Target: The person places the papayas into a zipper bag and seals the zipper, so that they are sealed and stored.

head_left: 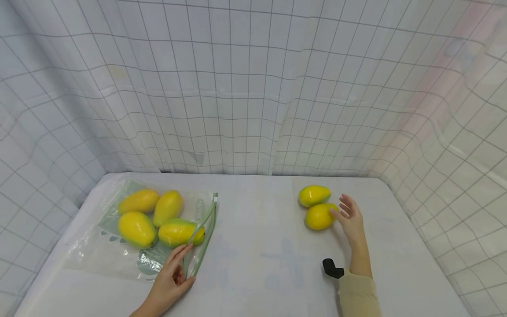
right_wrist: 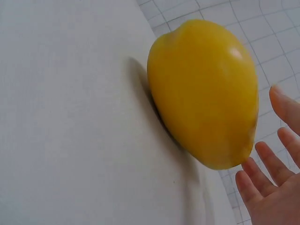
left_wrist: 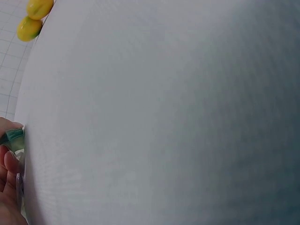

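Observation:
Several yellow mangoes with green tinges lie at the left, within the outline of a clear zip bag (head_left: 112, 259) printed in green. My left hand (head_left: 171, 275) holds the bag's mouth, fingertips at one green zip strip and thumb by the lower end of the other. A green strip (left_wrist: 15, 136) shows between thumb and fingers in the left wrist view. On the right, a front mango (head_left: 319, 216) touches a rear mango (head_left: 314, 196). My right hand (head_left: 350, 218) is beside the front one, fingers spread, thumb overlapping its right end. That mango (right_wrist: 201, 93) fills the middle of the right wrist view.
A white-covered table (head_left: 257, 246) carries everything. Grid-patterned curtains (head_left: 245, 88) rise behind it and along both sides. A small black device (head_left: 332, 268) sticks out at the right cuff.

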Motion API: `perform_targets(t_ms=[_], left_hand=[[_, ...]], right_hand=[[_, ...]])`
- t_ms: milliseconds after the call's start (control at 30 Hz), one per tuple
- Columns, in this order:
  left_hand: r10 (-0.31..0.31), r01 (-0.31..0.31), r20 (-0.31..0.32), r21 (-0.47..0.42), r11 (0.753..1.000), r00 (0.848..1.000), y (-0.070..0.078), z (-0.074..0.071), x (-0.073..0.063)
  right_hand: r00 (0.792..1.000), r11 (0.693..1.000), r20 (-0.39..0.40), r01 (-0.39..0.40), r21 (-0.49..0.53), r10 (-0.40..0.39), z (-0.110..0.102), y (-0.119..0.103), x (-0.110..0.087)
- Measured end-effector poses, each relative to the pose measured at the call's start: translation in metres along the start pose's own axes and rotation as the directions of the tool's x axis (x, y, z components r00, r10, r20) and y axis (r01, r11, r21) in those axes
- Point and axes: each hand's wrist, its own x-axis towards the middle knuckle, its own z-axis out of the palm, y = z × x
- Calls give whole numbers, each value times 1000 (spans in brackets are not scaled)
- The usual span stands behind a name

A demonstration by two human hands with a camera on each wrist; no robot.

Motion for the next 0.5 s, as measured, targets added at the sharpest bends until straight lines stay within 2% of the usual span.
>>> perform_targets(t_ms=[233, 400, 500], left_hand=[[-14, 14, 3, 3, 1000, 1000, 1, 0, 0], [-21, 21, 4, 2, 1000, 1000, 1, -1, 0], [-15, 15, 3, -1, 1000, 1000, 1, 0, 0]], right_hand=[[989, 999, 137, -48, -15, 50, -8, 12, 1], [962, 995, 255, -85, -49, 95, -13, 16, -2], [948, 993, 299, -92, -77, 111, -15, 18, -3]])
